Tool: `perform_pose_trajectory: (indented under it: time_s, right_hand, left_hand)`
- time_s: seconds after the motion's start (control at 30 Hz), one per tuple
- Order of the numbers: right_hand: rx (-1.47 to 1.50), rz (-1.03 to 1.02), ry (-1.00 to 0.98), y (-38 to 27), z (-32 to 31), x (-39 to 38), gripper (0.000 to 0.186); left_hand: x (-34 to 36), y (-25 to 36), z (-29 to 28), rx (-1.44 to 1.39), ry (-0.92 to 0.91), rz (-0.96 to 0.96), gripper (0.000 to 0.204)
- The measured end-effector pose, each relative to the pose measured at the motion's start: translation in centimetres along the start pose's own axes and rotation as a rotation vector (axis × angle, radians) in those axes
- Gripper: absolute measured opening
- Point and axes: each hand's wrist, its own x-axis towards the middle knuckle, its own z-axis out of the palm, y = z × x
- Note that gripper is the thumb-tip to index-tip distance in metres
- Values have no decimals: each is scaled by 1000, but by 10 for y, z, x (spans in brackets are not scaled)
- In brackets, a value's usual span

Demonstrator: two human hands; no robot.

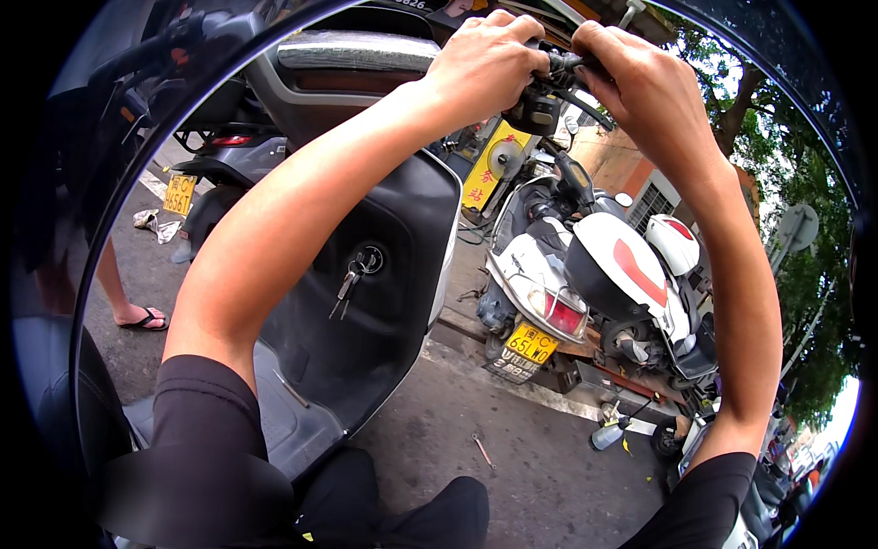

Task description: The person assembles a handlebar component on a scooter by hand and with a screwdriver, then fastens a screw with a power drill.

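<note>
Gripping the handlebar end with both hands

Working overhead in the head view, the person has both hands raised to the right end of a scooter's handlebar (558, 64). The left hand (485, 59) is closed around the bar just inboard of the black switch housing (535, 110); the right hand (631, 78) is wrapped over the grip further outboard, fingers curled shut. The hands sit just beside each other, nearly touching. The bar's long axis runs left to right across the top of the picture, passing through both fists, so the two hands lie along it, not across it. The brake lever (585, 108) projects below the right hand. Neither hand is nearer: each already holds the bar. Below, a bunch of keys (350, 279) hangs from the ignition lock in the dark leg shield (393, 302). A white scooter (594, 274) is parked to the right.
</note>
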Motion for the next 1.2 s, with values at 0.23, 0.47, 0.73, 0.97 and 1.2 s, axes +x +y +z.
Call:
perform_pose_trajectory:
  time_s: [0.23, 0.47, 0.73, 0.97, 1.2]
  right_hand:
    - [0, -81, -14, -3, -5, 8, 22]
    - [27, -59, -15, 1, -2, 7, 20]
    - [61, 95, -72, -3, -3, 2, 18]
    - [52, -95, -80, -5, -9, 8, 19]
    - [5, -155, -101, -3, -5, 15, 22]
  left_hand:
    - [14, 2, -16, -251, -84, -129, 18]
    - [9, 3, -11, -238, -6, -87, 18]
    - [10, 1, -9, -262, 23, -77, 14]
    - [10, -1, -7, -237, 58, -28, 15]
    - [8, -2, -7, -346, 138, -26, 22]
